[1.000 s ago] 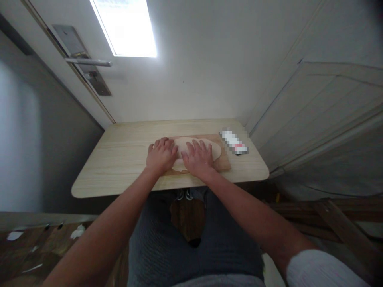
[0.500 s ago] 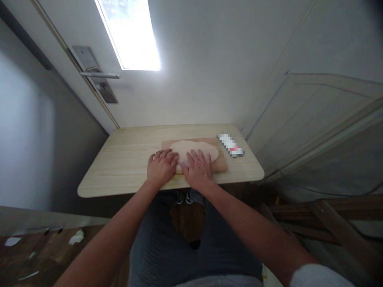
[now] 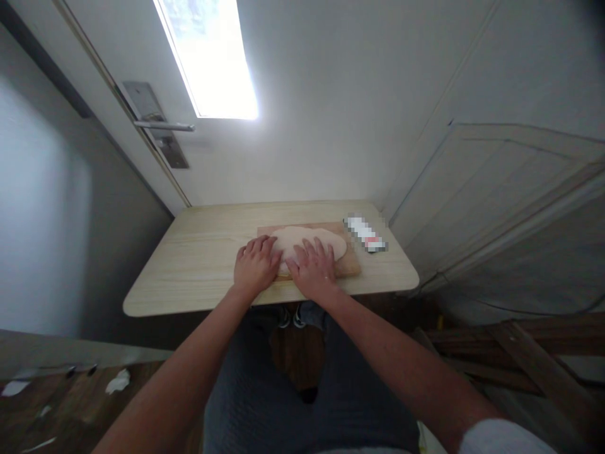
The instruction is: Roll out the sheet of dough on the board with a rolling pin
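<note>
Left hand (image 3: 258,261) and right hand (image 3: 312,270) touch apparent dough (image 3: 289,241)

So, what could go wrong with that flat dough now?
Maybe these:
1. The pale, flat, rounded dough comes close to the far edge of the rectangular tan wooden board, so it might spread past it.
2. The board lies near the front edge of the pale wood-grain tabletop; the left hand or right hand could drag it over.
3. The pixelated white oblong item could get bumped.
</note>
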`<state>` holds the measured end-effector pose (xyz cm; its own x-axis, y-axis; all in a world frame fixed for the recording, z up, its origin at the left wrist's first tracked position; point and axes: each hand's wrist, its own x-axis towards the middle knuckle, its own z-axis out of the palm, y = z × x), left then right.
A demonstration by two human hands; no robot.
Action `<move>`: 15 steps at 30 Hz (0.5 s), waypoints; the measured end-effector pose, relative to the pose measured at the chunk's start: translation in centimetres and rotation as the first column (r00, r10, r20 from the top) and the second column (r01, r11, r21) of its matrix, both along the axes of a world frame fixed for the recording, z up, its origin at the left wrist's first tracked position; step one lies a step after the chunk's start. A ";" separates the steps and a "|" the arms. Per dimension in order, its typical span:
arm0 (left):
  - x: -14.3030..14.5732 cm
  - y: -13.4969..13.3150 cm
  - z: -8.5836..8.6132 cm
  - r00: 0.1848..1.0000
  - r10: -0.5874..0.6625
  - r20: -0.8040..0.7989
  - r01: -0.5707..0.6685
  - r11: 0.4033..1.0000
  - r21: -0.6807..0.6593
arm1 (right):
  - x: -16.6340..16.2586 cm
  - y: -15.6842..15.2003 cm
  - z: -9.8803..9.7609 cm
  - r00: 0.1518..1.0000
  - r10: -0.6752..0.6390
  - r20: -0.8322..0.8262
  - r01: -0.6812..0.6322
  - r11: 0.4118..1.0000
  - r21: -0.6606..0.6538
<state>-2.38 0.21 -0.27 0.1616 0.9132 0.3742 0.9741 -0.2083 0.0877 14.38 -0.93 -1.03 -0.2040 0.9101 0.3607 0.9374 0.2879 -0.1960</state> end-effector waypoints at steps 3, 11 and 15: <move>-0.2 1.0 0.1 1.000 -0.002 -0.018 0.001 1.000 -0.025 | -0.1 1.1 -0.2 1.000 -0.007 0.016 0.008 1.000 -0.021; 0.4 2.0 0.6 0.998 0.043 0.049 -0.045 0.998 0.033 | -0.7 5.0 0.1 0.997 -0.053 0.053 0.059 0.991 -0.122; 0.8 1.6 0.3 0.991 0.117 0.065 -0.119 0.993 0.026 | -0.8 7.0 0.4 0.997 -0.040 0.070 0.052 0.981 -0.185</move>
